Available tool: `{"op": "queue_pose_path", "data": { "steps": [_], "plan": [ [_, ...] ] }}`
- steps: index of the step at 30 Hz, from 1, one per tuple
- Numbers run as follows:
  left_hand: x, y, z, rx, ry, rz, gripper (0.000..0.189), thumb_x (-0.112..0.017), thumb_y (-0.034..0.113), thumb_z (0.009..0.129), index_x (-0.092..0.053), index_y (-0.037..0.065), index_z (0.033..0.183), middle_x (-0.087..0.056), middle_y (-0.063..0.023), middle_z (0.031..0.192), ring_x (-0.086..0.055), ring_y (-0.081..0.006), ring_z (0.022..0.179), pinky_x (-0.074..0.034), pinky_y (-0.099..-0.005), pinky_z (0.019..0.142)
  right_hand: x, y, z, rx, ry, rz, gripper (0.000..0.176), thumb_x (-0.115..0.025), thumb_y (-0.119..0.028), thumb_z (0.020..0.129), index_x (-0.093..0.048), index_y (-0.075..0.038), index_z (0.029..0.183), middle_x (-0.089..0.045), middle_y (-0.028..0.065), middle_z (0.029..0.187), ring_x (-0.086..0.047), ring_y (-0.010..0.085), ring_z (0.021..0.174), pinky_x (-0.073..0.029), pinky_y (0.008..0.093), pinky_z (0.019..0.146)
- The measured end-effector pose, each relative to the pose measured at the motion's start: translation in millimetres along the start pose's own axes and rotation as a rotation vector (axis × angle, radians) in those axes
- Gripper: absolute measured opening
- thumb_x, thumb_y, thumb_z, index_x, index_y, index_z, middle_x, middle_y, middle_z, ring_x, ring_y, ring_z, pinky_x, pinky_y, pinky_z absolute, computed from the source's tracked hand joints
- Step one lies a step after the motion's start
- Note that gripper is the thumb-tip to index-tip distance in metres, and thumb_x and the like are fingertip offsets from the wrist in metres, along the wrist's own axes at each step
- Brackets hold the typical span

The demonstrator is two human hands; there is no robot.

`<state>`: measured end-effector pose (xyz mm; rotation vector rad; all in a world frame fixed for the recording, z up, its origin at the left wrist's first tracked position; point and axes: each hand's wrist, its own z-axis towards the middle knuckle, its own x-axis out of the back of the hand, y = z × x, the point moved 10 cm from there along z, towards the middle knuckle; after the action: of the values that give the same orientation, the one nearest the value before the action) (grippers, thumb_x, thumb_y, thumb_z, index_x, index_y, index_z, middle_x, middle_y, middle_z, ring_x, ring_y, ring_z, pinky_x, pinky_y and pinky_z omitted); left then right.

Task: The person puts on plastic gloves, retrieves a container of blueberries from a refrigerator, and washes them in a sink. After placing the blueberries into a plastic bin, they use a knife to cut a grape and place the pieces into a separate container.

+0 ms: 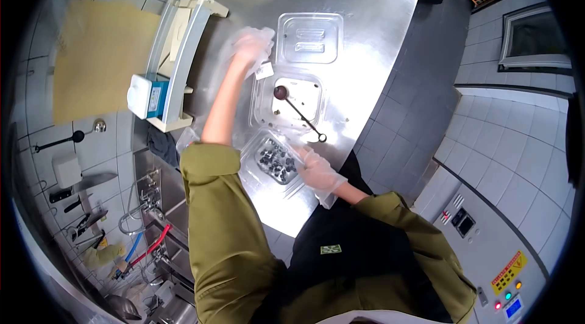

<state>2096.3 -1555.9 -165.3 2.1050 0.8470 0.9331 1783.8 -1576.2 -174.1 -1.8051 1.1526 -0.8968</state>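
Note:
My left hand (253, 48), in a loose clear plastic glove, is at the far left of the steel counter, beside a clear lid (310, 38) and a small white label (264, 70). Its fingers are bunched and blurred by the glove. My right hand (320, 173), gloved too, grips the right rim of a clear plastic container (247, 162) that holds dark round pieces (276, 160). Between the hands stands another clear container (259, 110) with a few scraps inside. A long-handled scoop (298, 110) with a dark bowl lies across it.
A pale shelf-like stand (183, 62) with a blue-and-white box (148, 96) stands left of the counter (378, 13). Knives (85, 184) hang on the tiled wall. Sink taps (149, 202) are at lower left. A control panel (487, 263) stands at lower right.

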Motion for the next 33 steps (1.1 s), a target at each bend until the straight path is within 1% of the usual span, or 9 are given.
{"op": "queue_pose_path", "data": {
  "steps": [3,6,10,13,17,20,28,31,33],
  "plan": [
    [-29.3,-12.1,60.4,-0.015,-0.108,0.674,0.024,-0.060,0.026,0.081,-0.065,0.005,0.073,-0.061,-0.0058,0.069,-0.054,-0.0162,0.061,-0.042,-0.0346,0.056,1.6,-0.2,-0.5,0.026,0.040,-0.008,0.062,-0.044,-0.005,0.081,-0.033,-0.014,0.141,-0.044,0.0269,0.123,-0.052,0.0405,0.107,-0.040,0.0401,0.094],
    [-32.7,-17.0,78.8,-0.059,0.000,0.684,0.018,-0.062,0.019,0.078,-0.065,0.005,0.067,-0.060,-0.0062,0.064,-0.052,-0.0159,0.055,-0.040,-0.0336,0.051,1.6,2.9,0.6,0.040,0.048,0.091,0.062,-0.044,-0.004,0.081,-0.034,-0.015,0.141,-0.045,0.0257,0.124,-0.051,0.0404,0.107,-0.040,0.0402,0.094],
    [-22.2,-1.1,58.0,-0.012,-0.160,-0.046,0.009,-0.063,0.014,0.078,-0.064,0.005,0.075,-0.059,-0.0030,0.066,-0.052,-0.0136,0.057,-0.037,-0.0268,0.050,-1.9,4.9,1.5,0.048,0.013,0.033,0.061,-0.044,-0.004,0.081,-0.035,-0.015,0.140,-0.048,0.0247,0.120,-0.052,0.0404,0.105,-0.041,0.0408,0.093],
    [38.8,32.9,28.6,-0.251,0.011,-0.034,0.012,-0.063,0.014,0.079,-0.064,0.003,0.083,-0.060,-0.0025,0.079,-0.051,-0.0118,0.071,-0.038,-0.0262,0.063,-2.5,-0.4,-0.8,0.048,-0.018,-0.045,0.058,-0.045,-0.006,0.082,-0.037,-0.015,0.139,-0.050,0.0249,0.118,-0.052,0.0402,0.106,-0.041,0.0411,0.093],
    [127.5,41.4,-110.9,-0.341,0.146,-0.135,0.025,-0.062,0.025,0.085,-0.063,0.000,0.092,-0.059,-0.0013,0.083,-0.051,-0.0112,0.075,-0.041,-0.0266,0.067,-12.7,-17.5,-9.9,0.176,0.029,-0.166,0.055,-0.048,-0.009,0.082,-0.041,-0.014,0.137,-0.051,0.0227,0.123,-0.050,0.0383,0.111,-0.040,0.0406,0.096],
    [182.2,-19.5,-232.2,-0.197,0.273,-0.282,0.030,-0.062,0.030,0.087,-0.057,0.003,0.099,-0.054,0.0012,0.084,-0.049,-0.0089,0.081,-0.040,-0.0246,0.073,-31.6,-26.9,-12.0,-0.044,-0.101,-0.209,0.054,-0.049,-0.009,0.082,-0.042,-0.013,0.135,-0.050,0.0203,0.128,-0.049,0.0377,0.115,-0.039,0.0404,0.098],
    [202.7,-261.8,-445.4,0.172,0.298,0.161,0.027,-0.054,0.028,0.092,-0.063,0.002,0.094,-0.057,-0.0012,0.071,-0.050,-0.0096,0.063,-0.041,-0.0298,0.057,-149.3,-66.8,-1.3,0.071,-0.371,-0.067,0.053,-0.048,-0.002,0.081,-0.047,-0.011,0.133,-0.060,0.0107,0.111,-0.060,0.0209,0.086,-0.051,0.0317,0.073],
    [166.7,-331.4,-454.2,0.290,0.075,-0.003,0.038,-0.053,0.022,0.093,-0.047,0.002,0.125,-0.057,-0.0104,0.113,-0.060,-0.0177,0.081,-0.049,-0.0327,0.076,-175.7,-51.2,-2.5,-0.127,-0.369,-0.034,0.051,-0.047,0.000,0.081,-0.051,-0.011,0.131,-0.064,0.0050,0.098,-0.057,0.0083,0.072,-0.049,0.0245,0.063],
    [147.8,-387.1,-435.7,0.025,0.137,-0.409,0.045,-0.052,0.025,0.093,-0.042,0.004,0.132,-0.055,-0.0101,0.118,-0.060,-0.0201,0.090,-0.048,-0.0347,0.083,-184.8,-39.2,7.7,-0.056,-0.307,-0.021,0.049,-0.049,-0.002,0.082,-0.052,-0.011,0.130,-0.064,0.0043,0.096,-0.054,0.0055,0.070,-0.047,0.0231,0.062]
  ]
}}
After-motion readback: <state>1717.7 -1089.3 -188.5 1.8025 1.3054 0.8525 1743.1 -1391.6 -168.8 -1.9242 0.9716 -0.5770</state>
